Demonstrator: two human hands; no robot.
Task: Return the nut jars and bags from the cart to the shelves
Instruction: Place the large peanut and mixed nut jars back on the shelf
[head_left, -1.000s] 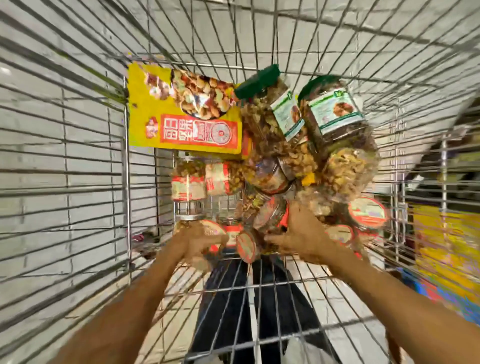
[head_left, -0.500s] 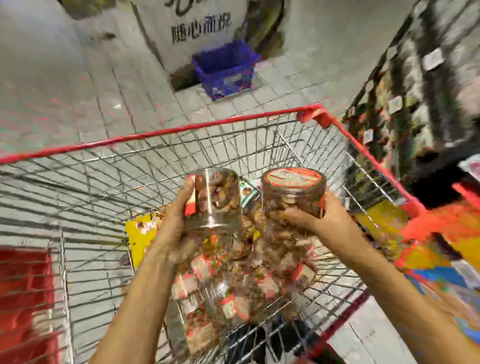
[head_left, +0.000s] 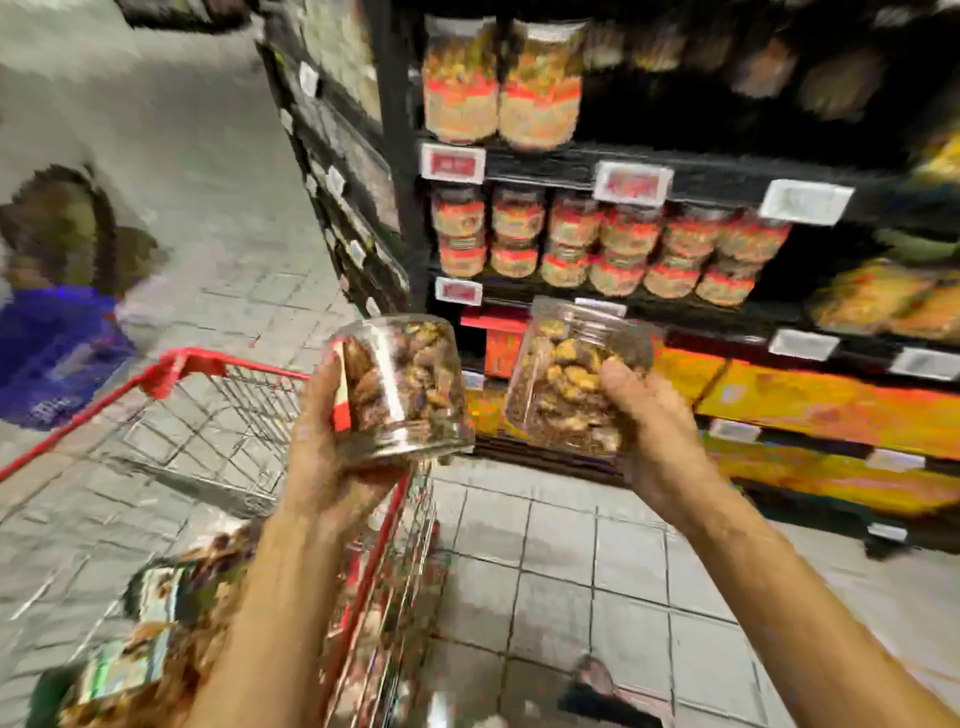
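Observation:
My left hand (head_left: 322, 457) grips a clear nut jar (head_left: 402, 387) with a red label, held above the cart's right rim. My right hand (head_left: 649, 431) grips a second clear nut jar (head_left: 566, 379), tilted towards the dark shelves (head_left: 701, 179). Both jars hang in the air in front of the lower shelf levels, apart from them. The red-rimmed wire cart (head_left: 218, 415) stands at the lower left. More jars and bags of nuts (head_left: 150, 654) lie blurred in its near end.
Rows of red-labelled jars (head_left: 587, 244) fill the middle shelf, and two larger jars (head_left: 501, 83) stand on the shelf above. Yellow and orange packs (head_left: 810, 400) line the bottom levels. A blue basket (head_left: 57, 353) sits on the tiled floor at the left.
Both hands took a jar each from the heap in the cart, lifted them out and swung right. The view turned from the cart's inside to the shelves.

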